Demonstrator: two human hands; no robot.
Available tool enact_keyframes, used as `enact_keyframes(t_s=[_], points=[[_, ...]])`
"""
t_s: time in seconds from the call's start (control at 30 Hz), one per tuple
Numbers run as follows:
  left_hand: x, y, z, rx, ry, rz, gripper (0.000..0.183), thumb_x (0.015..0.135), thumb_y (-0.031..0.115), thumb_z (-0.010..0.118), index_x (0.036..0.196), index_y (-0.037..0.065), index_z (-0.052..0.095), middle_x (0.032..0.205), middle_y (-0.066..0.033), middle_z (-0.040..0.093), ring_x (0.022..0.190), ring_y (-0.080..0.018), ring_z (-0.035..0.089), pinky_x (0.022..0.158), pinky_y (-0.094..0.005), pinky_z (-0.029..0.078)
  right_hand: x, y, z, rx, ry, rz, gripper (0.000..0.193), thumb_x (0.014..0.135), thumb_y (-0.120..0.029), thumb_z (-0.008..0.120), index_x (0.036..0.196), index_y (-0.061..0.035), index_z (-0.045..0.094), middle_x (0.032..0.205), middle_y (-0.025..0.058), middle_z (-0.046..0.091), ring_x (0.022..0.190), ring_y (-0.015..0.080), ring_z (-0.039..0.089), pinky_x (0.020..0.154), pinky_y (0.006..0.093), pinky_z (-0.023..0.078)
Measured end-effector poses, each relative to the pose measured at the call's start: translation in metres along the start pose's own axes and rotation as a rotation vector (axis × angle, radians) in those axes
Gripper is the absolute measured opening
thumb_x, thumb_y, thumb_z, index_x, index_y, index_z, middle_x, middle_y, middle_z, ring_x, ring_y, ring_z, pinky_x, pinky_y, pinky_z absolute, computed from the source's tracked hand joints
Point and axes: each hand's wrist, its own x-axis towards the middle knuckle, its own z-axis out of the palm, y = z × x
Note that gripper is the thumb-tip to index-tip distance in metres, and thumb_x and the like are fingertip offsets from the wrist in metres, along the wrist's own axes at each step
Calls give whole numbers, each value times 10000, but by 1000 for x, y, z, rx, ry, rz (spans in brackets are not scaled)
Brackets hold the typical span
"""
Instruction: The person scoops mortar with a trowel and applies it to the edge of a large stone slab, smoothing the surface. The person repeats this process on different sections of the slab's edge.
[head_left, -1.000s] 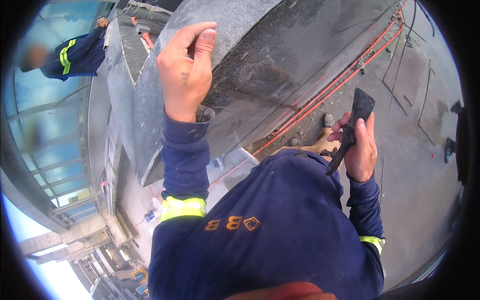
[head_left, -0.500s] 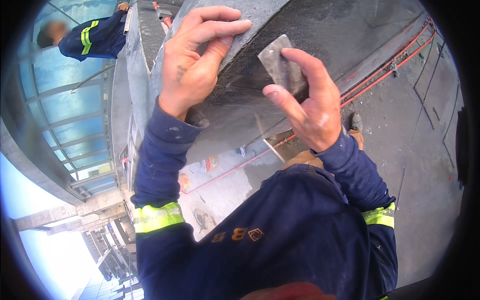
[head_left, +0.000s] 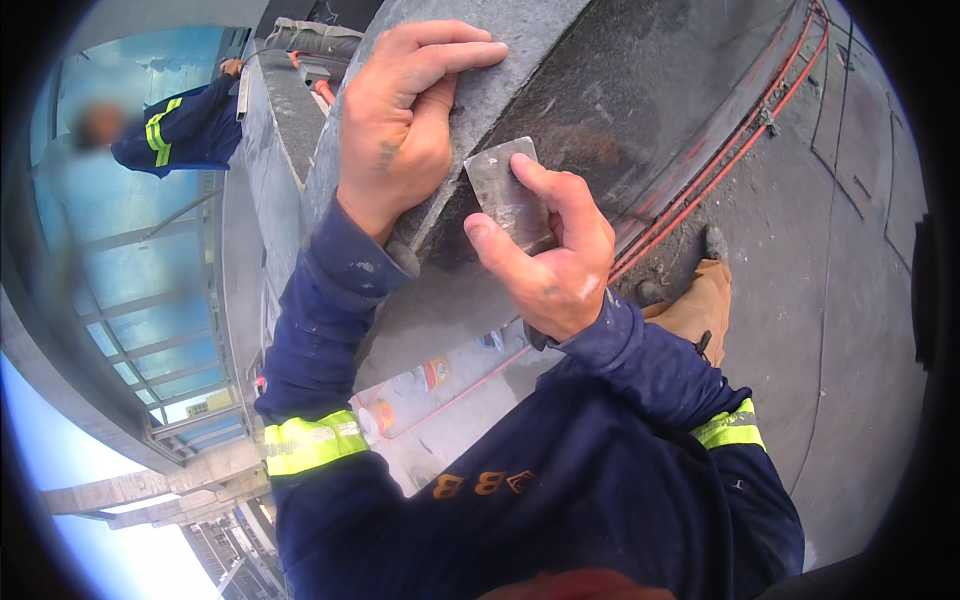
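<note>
My right hand [head_left: 562, 250] grips a small flat grey rectangular plate [head_left: 505, 190] between thumb and fingers, tilted, with one side worn smooth; I cannot tell exactly what kind it is. The plate is in front of the long edge of a grey stone-like ledge [head_left: 512, 85]; whether it touches the edge is unclear. On the ledge's top rests my left hand [head_left: 400, 120], index and middle fingers stretched out to the right, thumb tucked beneath. Nothing shows in it. Below the edge runs the ledge's darker, dusty side face [head_left: 640, 90].
Red pipes [head_left: 725, 165] run along the base of the ledge at right, beside the grey floor [head_left: 780, 330]. My boot [head_left: 714, 243] stands near them. A person in a dark jacket [head_left: 190, 125] works at far upper left, by glass panels [head_left: 150, 250]. Bags [head_left: 437, 372] lie below.
My right hand has brought the plate left and lower, closer to the ledge's edge. The view has shifted, showing more of my leg. My left hand stays on the ledge.
</note>
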Motion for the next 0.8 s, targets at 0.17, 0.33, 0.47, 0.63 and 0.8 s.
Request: enact_keyframes(t_s=[0.17, 0.33, 0.47, 0.63, 0.8], points=[[1, -4, -1, 14, 30, 44, 313, 792, -128, 531, 953, 66, 718, 977, -77, 669, 897, -235, 617, 758, -297, 492, 1, 7, 10, 4, 64, -53, 494, 697, -91, 828, 1112, 25, 587, 812, 107, 581, 647, 170, 558, 581, 297, 470], [2, -4, -1, 5, -14, 46, 299, 850, -128, 509, 1001, 41, 705, 1032, -81, 645, 941, -194, 608, 827, -269, 471, 8, 3, 8, 62, 113, 12, 500, 705, -89, 830, 1116, 42, 577, 825, 103, 606, 690, 138, 581, 612, 276, 483], [3, -3, -2, 35, -54, 46, 288, 883, -121, 504, 1033, 30, 699, 1059, -84, 629, 969, -170, 599, 860, -251, 459, 17, -2, 10, 127, 143, 27, 481, 745, -57, 806, 1142, 49, 555, 863, 87, 636, 777, 118, 616, 672, 257, 508], [2, -2, 0, 39, -52, 48, 283, 873, -116, 529, 1035, 39, 702, 1047, -84, 630, 961, -174, 594, 852, -259, 460, 23, -5, 12, 166, 175, 51, 478, 757, -54, 799, 1149, 56, 549, 919, 93, 650, 805, 116, 624, 703, 257, 518], [2, -2, 4, 11, 9, 54, 277, 813, -105, 579, 979, 69, 717, 971, -73, 639, 893, -218, 605, 774, -297, 482, 28, -12, 10, 192, 151, 99, 470, 760, -45, 794, 1148, 54, 548, 939, 100, 650, 839, 130, 624, 725, 268, 521]])
